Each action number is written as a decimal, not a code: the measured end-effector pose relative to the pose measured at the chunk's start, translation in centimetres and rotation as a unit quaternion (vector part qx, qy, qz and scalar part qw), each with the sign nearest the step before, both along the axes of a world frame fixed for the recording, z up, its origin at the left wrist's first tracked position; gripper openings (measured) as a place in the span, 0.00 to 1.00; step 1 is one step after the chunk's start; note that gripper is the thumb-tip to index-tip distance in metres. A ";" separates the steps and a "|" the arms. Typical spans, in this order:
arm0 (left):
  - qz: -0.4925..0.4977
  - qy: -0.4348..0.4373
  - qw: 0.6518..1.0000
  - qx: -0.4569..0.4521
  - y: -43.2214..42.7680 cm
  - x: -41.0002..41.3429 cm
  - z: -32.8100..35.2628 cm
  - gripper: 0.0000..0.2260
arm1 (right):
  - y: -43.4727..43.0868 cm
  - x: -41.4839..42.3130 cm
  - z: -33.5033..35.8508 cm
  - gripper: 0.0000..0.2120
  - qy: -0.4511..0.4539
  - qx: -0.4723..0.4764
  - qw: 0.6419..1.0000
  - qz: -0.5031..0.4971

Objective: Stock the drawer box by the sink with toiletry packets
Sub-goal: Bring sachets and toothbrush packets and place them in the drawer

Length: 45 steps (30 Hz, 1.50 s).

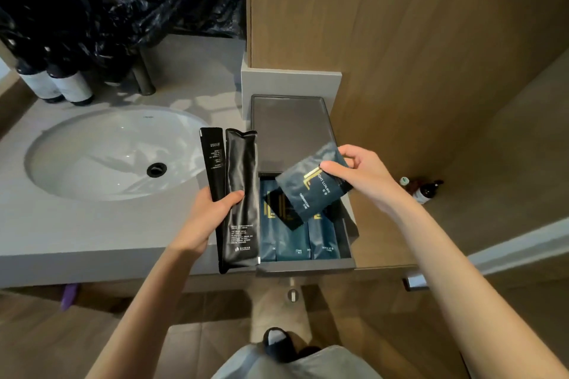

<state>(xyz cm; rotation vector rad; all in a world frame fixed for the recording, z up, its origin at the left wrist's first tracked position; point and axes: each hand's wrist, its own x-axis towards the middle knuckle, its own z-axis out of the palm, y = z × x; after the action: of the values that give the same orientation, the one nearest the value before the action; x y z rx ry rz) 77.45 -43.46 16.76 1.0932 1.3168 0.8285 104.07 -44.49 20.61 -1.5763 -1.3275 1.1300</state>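
Note:
The grey drawer box stands pulled open at the counter's right end, beside the sink. Several dark teal packets with gold marks lie side by side in its front part. My right hand holds a short dark teal packet tilted just above them. To the left of the drawer, my left hand grips two long black packets upright over the counter edge.
The box's flat grey lid covers its rear part. Two dark bottles with white labels stand at the back left under a black plastic bag. Wood panels rise on the right; small bottles sit on a low ledge there.

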 end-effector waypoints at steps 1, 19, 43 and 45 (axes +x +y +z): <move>-0.004 0.003 1.000 -0.003 -0.2 0.1 0.0 0.07 | -0.2 0.0 0.0 0.08 -0.034 -0.001 0.999 0.033; -0.002 -0.009 1.000 -0.009 -2.8 0.1 -0.4 0.06 | 1.7 -2.2 -4.6 0.23 -0.420 -0.069 0.868 0.256; -0.019 -0.020 0.999 -0.027 -2.9 1.0 -0.6 0.09 | -4.9 -3.7 -6.3 0.28 -0.489 -0.084 0.828 0.261; -0.018 -0.028 0.999 -0.027 -3.0 1.2 -0.5 0.09 | -5.0 -3.9 -5.6 0.23 -0.422 -0.030 0.881 0.211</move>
<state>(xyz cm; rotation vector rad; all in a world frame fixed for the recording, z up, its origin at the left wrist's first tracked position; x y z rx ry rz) 78.64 -46.42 16.25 1.0415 1.2631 0.7882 100.14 -49.50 15.04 -1.9835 -2.3111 0.7095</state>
